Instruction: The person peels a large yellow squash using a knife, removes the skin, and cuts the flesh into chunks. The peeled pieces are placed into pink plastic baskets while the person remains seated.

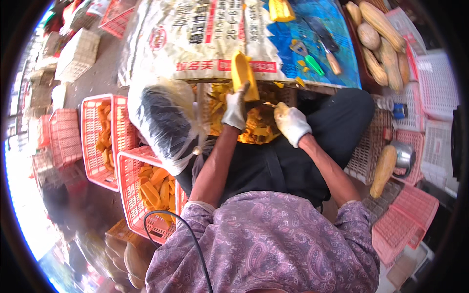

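Observation:
My left hand (236, 108), in a whitish work glove, grips the lower part of a peeled yellow squash piece (242, 71) that stands at the table's near edge. To its right my right hand (292, 122), gloved too, is closed around a small tool whose blade cannot be made out clearly. Below both hands, between the knees, lies a heap of yellow peelings (258, 126). On the blue sheet rest a green-handled peeler (313, 65), a cleaver with a wooden handle (326, 40) and another peeled squash piece (281, 10).
A printed woven sack (165, 44) covers the table's left part. Red plastic baskets of cut orange squash (155, 186) stand at left. At right are a crate of whole squashes (390, 55), a lone squash (383, 171), a metal pot (405, 159) and stacked baskets (405, 216).

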`<state>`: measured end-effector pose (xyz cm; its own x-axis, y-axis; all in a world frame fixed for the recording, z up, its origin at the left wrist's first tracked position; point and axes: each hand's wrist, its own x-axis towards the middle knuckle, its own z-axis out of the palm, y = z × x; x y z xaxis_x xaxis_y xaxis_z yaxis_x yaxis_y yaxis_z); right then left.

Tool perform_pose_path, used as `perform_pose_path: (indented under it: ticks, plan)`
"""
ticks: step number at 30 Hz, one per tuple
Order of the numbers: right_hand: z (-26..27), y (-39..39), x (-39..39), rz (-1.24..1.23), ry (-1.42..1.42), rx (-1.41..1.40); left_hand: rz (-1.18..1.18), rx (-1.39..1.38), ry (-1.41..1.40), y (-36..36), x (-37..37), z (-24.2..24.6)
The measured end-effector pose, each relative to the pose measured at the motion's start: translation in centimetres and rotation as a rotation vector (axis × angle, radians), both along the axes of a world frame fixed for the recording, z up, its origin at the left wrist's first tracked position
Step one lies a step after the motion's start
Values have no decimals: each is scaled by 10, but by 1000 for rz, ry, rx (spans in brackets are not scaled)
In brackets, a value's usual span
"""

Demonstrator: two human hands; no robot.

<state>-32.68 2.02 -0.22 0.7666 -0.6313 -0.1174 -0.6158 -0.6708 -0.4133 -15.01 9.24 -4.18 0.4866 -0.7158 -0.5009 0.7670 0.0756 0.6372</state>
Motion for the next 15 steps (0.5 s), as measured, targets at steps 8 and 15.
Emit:
perform_pose_path:
  ticks: [8, 15]
  plan:
    - [0, -17, 16, -392, -368, 893, 261, -198, 143, 83, 21, 108]
    - [-7, -12, 21, -343, -271, 973, 918, -675, -113, 266, 89, 124]
